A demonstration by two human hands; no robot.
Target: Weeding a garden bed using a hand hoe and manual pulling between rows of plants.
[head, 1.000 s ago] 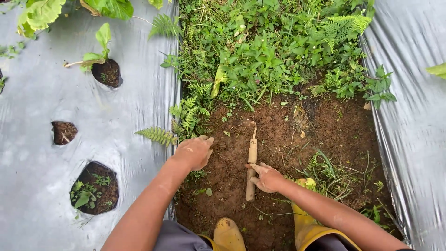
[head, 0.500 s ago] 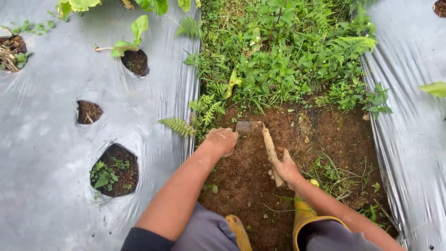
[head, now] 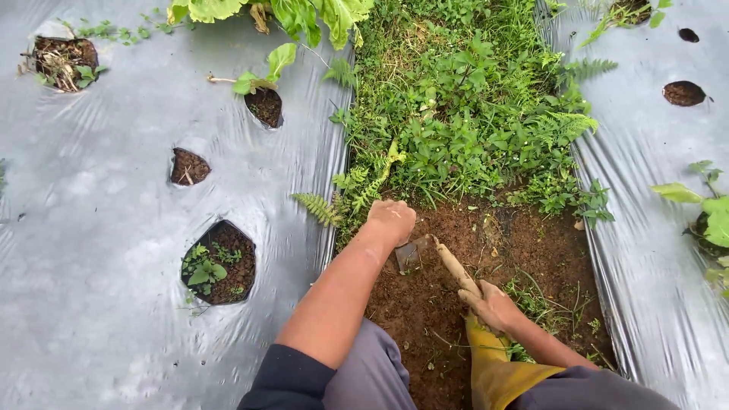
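My right hand (head: 493, 305) grips the lower end of a short wooden-handled hand hoe (head: 448, 266), whose metal blade (head: 410, 253) rests on bare brown soil (head: 516, 243). My left hand (head: 391, 219) is closed in a fist at the edge of the weeds (head: 463, 114), just above the blade; what it holds is hidden. Ferns (head: 334, 201) grow beside that hand. A yellow rubber boot (head: 497, 372) shows below my right hand.
Silver plastic mulch (head: 99, 250) covers raised beds on both sides, with round planting holes (head: 220, 262) holding soil and small seedlings (head: 262, 76). Dense green weeds fill the furrow ahead. A leafy plant (head: 710, 205) grows at the right edge.
The view has shifted forward. My right hand has swung the hoe blade leftward toward my left hand, which has moved up to the weed edge.
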